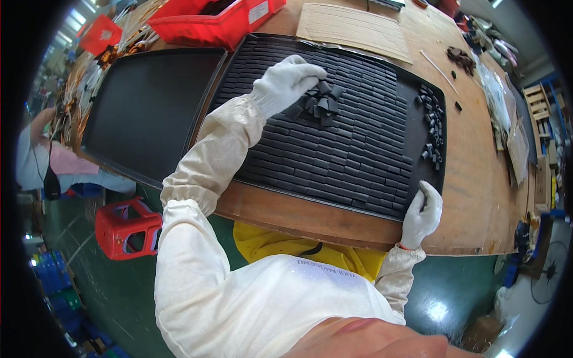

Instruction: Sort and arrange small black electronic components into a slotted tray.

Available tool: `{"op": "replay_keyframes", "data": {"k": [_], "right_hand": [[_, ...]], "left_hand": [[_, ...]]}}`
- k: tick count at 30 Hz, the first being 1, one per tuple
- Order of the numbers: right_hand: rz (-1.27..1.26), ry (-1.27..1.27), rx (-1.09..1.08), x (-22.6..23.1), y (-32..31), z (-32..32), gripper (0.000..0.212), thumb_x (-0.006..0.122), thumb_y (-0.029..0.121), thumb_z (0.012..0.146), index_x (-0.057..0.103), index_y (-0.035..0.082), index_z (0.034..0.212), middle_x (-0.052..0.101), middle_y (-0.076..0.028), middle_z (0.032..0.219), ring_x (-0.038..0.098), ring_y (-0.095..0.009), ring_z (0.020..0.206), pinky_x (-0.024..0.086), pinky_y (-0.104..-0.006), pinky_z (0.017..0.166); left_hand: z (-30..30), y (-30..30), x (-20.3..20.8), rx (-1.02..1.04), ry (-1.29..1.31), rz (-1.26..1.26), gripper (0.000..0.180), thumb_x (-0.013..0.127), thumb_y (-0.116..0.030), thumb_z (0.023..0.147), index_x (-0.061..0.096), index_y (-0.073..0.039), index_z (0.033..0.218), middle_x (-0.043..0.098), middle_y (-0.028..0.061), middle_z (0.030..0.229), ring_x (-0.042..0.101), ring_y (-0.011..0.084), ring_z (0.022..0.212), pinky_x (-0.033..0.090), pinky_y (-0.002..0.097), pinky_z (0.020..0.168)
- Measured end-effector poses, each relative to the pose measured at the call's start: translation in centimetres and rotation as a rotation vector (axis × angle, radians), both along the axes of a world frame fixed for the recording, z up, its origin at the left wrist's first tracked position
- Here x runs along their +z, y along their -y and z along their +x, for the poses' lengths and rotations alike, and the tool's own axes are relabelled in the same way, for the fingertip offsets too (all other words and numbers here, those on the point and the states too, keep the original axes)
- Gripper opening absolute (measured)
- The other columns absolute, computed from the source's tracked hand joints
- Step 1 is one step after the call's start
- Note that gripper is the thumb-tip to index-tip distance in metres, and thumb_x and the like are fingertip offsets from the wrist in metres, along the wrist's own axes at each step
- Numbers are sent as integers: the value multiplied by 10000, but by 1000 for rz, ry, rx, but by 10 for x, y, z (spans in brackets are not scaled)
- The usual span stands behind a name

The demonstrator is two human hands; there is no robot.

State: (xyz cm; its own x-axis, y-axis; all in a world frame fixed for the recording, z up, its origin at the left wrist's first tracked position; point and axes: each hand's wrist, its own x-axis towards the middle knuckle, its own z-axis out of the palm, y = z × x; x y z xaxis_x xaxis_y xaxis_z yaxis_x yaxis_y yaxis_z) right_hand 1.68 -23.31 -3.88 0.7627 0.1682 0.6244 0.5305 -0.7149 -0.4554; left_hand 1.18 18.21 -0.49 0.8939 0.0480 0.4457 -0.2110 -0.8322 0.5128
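A large black tray (419,143) lies on the table in front of me, with close rows of short black tube pieces (358,140) across most of it. A small heap of loose black pieces (322,104) rests on top of those rows. My left hand (289,85), in a white glove, is over the heap's upper left edge, its fingers closed together at the pieces; whatever is between the fingertips is hidden. My right hand (422,216), gloved too, is at the tray's lower right corner. Its fingers are curled toward the thumb, and I cannot make out what they hold.
More loose tube pieces (432,122) lie along the tray's right side. A second black tray (152,107) is at the left. Beyond the trays are a red bin (212,27) and a cardboard sheet (352,31). A red stool (127,230) stands on the floor; another person's arm (40,128) shows far left.
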Motion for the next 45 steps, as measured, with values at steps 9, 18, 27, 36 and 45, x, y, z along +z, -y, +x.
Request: {"op": "replay_keyframes", "data": {"k": [9, 18, 27, 36, 45], "right_hand": [[-14, -1, 5, -3, 9, -3, 188, 667, -33, 861, 716, 82, 1001, 725, -84, 994, 682, -266, 944, 527, -360, 877], [46, -40, -57, -14, 6, 2, 146, 671, -2, 878, 733, 71, 989, 729, -85, 990, 687, -255, 932, 532, -340, 868], [137, -100, -102, 17, -28, -26, 172, 666, -67, 849, 723, 47, 964, 716, -97, 916, 689, -246, 869, 541, -335, 814], [-11, 62, -36, 3, 2, 5, 206, 703, -70, 799, 744, 72, 941, 726, -94, 934, 700, -263, 901, 532, -341, 850], [-10, -23, 28, -32, 28, 14, 187, 709, -27, 834, 745, 81, 981, 730, -83, 956, 702, -239, 915, 541, -328, 836]], "left_hand": [[-17, 70, 25, 115, 168, 177, 481, 718, -31, 811, 592, -120, 1266, 619, 149, 1213, 683, 324, 995, 600, 377, 860], [-70, 227, 76, -803, -591, 190, 265, 597, -150, 880, 654, -2, 1093, 671, 112, 915, 676, 224, 725, 573, 336, 562], [-58, 242, 43, -904, -535, 217, 250, 601, -155, 879, 655, -10, 1075, 669, 106, 913, 675, 222, 735, 572, 338, 572], [-19, 266, 40, -1019, -351, 249, 235, 605, -160, 878, 656, -18, 1057, 668, 100, 911, 673, 219, 745, 571, 339, 583], [-27, 285, 35, -1082, -293, 188, 220, 609, -165, 876, 656, -26, 1039, 666, 94, 909, 672, 217, 756, 570, 341, 593]]}}
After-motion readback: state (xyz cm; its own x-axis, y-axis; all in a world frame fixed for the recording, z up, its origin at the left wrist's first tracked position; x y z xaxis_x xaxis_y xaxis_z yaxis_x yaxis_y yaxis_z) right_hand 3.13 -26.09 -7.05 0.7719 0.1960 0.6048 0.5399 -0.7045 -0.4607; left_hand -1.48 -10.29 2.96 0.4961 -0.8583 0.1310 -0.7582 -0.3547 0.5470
